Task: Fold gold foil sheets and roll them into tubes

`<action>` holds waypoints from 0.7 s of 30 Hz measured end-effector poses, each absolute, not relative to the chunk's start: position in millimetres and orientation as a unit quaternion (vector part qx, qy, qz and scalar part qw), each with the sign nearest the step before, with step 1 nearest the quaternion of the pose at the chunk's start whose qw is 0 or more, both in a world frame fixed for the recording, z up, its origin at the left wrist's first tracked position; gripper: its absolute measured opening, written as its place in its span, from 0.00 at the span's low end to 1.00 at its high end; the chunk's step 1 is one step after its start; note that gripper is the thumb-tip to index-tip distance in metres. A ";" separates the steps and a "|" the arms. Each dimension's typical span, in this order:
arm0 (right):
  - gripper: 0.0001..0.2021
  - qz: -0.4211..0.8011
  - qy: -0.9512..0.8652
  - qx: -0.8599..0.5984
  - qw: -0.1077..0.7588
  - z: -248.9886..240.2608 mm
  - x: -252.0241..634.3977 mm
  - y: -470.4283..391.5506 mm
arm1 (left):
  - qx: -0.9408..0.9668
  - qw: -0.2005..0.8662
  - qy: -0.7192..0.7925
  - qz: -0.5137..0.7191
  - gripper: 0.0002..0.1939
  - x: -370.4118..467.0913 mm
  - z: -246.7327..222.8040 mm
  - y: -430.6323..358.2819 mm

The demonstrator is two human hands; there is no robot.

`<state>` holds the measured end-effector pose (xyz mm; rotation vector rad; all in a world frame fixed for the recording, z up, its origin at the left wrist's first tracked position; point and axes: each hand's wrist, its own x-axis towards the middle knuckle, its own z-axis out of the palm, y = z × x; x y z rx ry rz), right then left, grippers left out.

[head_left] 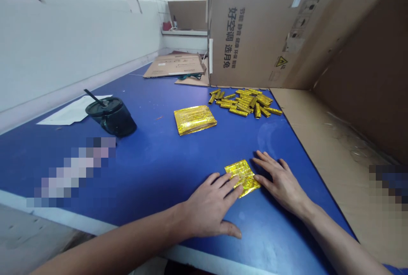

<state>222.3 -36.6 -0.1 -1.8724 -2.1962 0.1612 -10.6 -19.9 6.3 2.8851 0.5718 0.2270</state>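
Observation:
A small square of shiny gold foil [245,176] lies flat on the blue table between my hands. My left hand [212,202] is spread palm down, with its fingertips resting on the foil's left side and its thumb out to the side. At the foil's right edge, the thumb of my right hand [282,181] touches it; the other fingers are stretched out over the table. Farther back sits a larger flat gold packet [195,120]. Several small gold rolled pieces [244,103] lie in a loose pile behind it to the right.
A dark lidded cup [111,115] stands on the left beside white paper [70,111]. A large cardboard box [255,28] rises behind the pile. Flat cardboard [175,64] lies at the back, and more cardboard [331,151] borders the table's right edge.

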 end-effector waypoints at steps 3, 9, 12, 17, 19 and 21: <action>0.12 0.040 -0.745 -0.652 0.136 9.6 217.0 -41.3 | 0.974 0.095 0.189 0.082 0.39 -10.0 6.8 -19.6; 0.10 0.089 -0.713 -0.690 0.090 16.2 208.3 -44.2 | 0.974 0.096 0.192 0.075 0.38 -10.2 7.3 -20.8; 0.10 0.103 -0.714 -0.687 0.090 14.4 207.7 -43.6 | 0.974 0.092 0.195 0.071 0.38 -10.5 7.4 -21.0; 0.10 0.092 -0.707 -0.698 0.068 15.3 205.4 -43.6 | 0.975 0.085 0.192 0.071 0.38 -9.8 7.7 -20.7; 0.10 0.084 -0.703 -0.704 0.058 15.9 203.5 -44.0 | 0.975 0.081 0.193 0.071 0.38 -9.4 7.6 -20.8; 0.10 0.074 -0.701 -0.707 0.053 16.1 202.3 -44.5 | 0.976 0.077 0.193 0.070 0.38 -9.4 7.4 -21.2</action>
